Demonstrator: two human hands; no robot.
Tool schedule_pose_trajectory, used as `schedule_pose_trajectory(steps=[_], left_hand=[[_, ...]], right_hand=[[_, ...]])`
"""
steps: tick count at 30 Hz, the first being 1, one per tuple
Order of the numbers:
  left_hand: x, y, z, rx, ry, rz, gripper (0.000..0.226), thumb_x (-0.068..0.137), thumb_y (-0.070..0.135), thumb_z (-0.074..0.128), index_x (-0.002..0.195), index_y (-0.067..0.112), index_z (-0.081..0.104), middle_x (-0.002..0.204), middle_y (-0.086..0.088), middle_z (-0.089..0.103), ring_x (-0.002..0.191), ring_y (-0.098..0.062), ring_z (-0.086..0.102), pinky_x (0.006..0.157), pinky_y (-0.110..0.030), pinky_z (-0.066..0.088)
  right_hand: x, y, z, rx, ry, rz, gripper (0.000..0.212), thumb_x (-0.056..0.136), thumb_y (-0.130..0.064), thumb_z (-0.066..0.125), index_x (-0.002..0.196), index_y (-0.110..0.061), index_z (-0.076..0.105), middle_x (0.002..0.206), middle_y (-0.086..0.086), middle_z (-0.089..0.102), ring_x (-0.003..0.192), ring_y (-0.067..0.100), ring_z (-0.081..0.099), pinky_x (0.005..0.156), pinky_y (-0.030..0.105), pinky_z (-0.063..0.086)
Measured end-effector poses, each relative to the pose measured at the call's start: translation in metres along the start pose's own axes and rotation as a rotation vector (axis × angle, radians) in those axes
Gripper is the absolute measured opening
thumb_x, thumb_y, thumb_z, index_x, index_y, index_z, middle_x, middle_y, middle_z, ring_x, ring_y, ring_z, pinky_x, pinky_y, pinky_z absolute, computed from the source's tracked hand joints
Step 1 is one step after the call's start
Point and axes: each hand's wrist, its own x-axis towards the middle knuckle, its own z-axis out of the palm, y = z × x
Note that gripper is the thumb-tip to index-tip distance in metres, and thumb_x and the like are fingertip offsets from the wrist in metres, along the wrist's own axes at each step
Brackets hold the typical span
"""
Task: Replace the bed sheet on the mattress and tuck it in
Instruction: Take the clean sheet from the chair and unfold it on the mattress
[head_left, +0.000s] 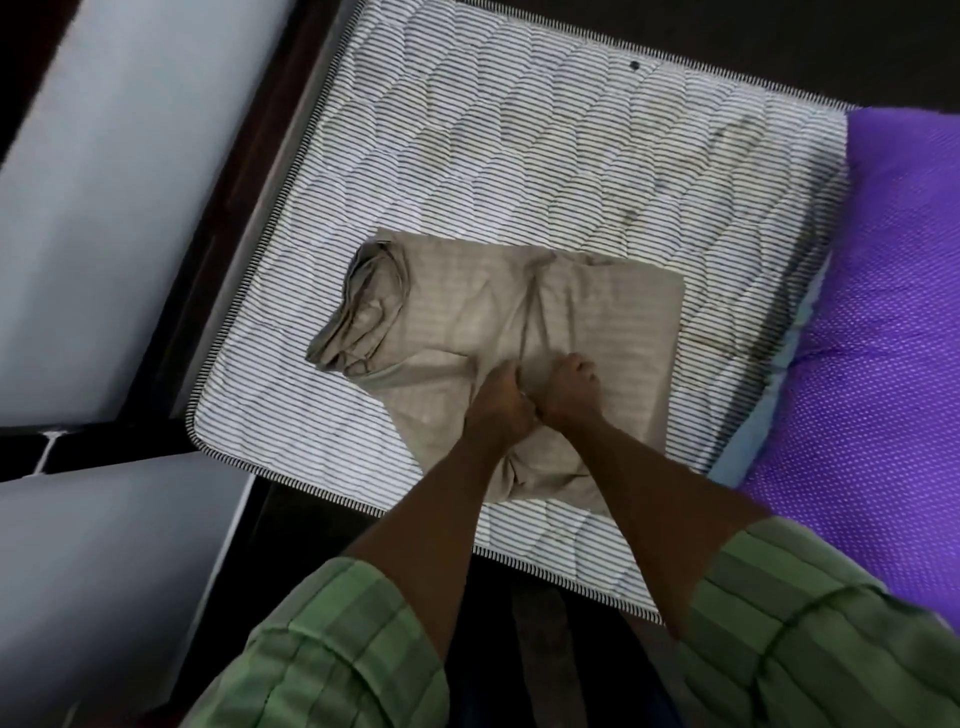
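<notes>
Both hands, left hand (500, 396) and right hand (570, 387), bunch the folded beige sheet (519, 306) mid-mattress (545, 130); shaken open unevenly, it could tangle or land crooked.

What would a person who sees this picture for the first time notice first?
Most likely the two hands, the left hand and right hand, side by side gripping a folded beige sheet in the middle of the picture. The sheet lies on a bare striped mattress, which fills most of the view. At the right edge, a bright purple dotted cloth draws the eye by its colour.
</notes>
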Motion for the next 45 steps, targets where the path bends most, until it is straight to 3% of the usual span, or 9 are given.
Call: schedule_pose_trajectory(steps=[3,8,13,17,22,26,31,38,45], left_hand=[[0.019,0.004,0.021,-0.107,0.002,-0.116,0.035,0.084,0.005,0.057,0.119,0.005,0.056,0.110,-0.014,0.065,0.106,-0.035,0.062,0.080,-0.034,0.044],[0.030,0.006,0.053,-0.144,0.044,-0.247,0.083,0.062,0.056,0.074,0.133,0.016,0.055,0.129,-0.012,0.065,0.119,-0.032,0.062,0.100,-0.048,0.052],[-0.001,0.072,0.060,-0.393,-0.041,-0.105,0.057,0.080,0.035,0.064,0.132,0.013,0.061,0.113,-0.010,0.072,0.098,-0.020,0.069,0.084,-0.027,0.054],[-0.012,0.131,0.075,-0.611,-0.233,-0.032,0.032,0.099,0.001,0.054,0.129,0.001,0.068,0.118,-0.010,0.071,0.100,-0.014,0.064,0.090,-0.021,0.052],[-0.002,0.153,0.101,-0.505,-0.178,-0.107,0.024,0.096,0.013,0.063,0.113,0.006,0.078,0.108,-0.008,0.076,0.099,-0.019,0.067,0.082,-0.026,0.049],[0.003,0.154,0.119,-0.224,-0.239,-0.098,0.031,0.096,0.016,0.056,0.119,0.005,0.074,0.118,-0.014,0.072,0.111,-0.028,0.066,0.089,-0.031,0.049],[0.000,0.129,0.130,-0.009,-0.149,-0.095,0.038,0.081,0.038,0.057,0.107,0.024,0.079,0.118,-0.007,0.073,0.112,-0.030,0.067,0.090,-0.030,0.051],[-0.004,0.078,0.108,0.217,0.054,-0.348,0.083,0.078,0.054,0.079,0.140,0.014,0.041,0.141,-0.013,0.049,0.132,-0.037,0.048,0.109,-0.049,0.034],[-0.014,0.041,0.094,0.024,0.167,-0.264,0.050,0.078,0.042,0.059,0.124,0.025,0.064,0.125,-0.009,0.066,0.123,-0.033,0.059,0.105,-0.041,0.043]], right_hand=[[0.015,0.022,0.015,0.089,0.000,-0.020,0.084,0.085,-0.032,0.078,0.147,0.000,0.031,0.148,0.023,0.040,0.136,0.039,0.041,0.111,0.042,0.035],[0.021,0.059,0.015,0.444,0.069,-0.053,0.033,0.099,-0.021,0.059,0.125,-0.002,0.063,0.125,0.022,0.064,0.120,0.039,0.057,0.102,0.042,0.044],[-0.003,0.073,-0.045,0.863,0.134,0.085,0.050,0.081,-0.062,0.073,0.111,-0.024,0.063,0.098,-0.007,0.069,0.093,0.013,0.067,0.081,0.025,0.054],[-0.015,0.100,-0.101,0.710,0.428,0.164,0.036,0.086,-0.020,0.067,0.118,-0.016,0.051,0.099,0.006,0.065,0.094,0.031,0.065,0.075,0.029,0.044],[-0.019,0.157,-0.122,-0.091,0.775,0.158,0.065,0.093,-0.017,0.044,0.155,-0.005,0.026,0.155,0.027,0.039,0.137,0.044,0.046,0.113,0.049,0.039],[-0.010,0.172,-0.111,-0.549,0.319,-0.106,0.063,0.103,-0.041,0.029,0.158,-0.010,0.034,0.164,0.018,0.031,0.154,0.039,0.019,0.124,0.056,0.014],[-0.018,0.185,-0.082,-0.245,-0.155,0.001,0.046,0.093,-0.050,0.042,0.117,-0.019,0.064,0.151,0.015,0.049,0.151,0.035,0.025,0.126,0.047,0.007],[-0.009,0.164,-0.044,0.005,0.036,-0.151,0.084,0.077,-0.045,0.076,0.147,-0.013,0.041,0.139,0.020,0.055,0.129,0.038,0.051,0.108,0.043,0.038],[-0.011,0.138,-0.002,-0.032,0.160,-0.076,0.110,0.066,-0.054,0.083,0.152,-0.013,0.028,0.144,0.017,0.043,0.130,0.038,0.047,0.105,0.048,0.041]])
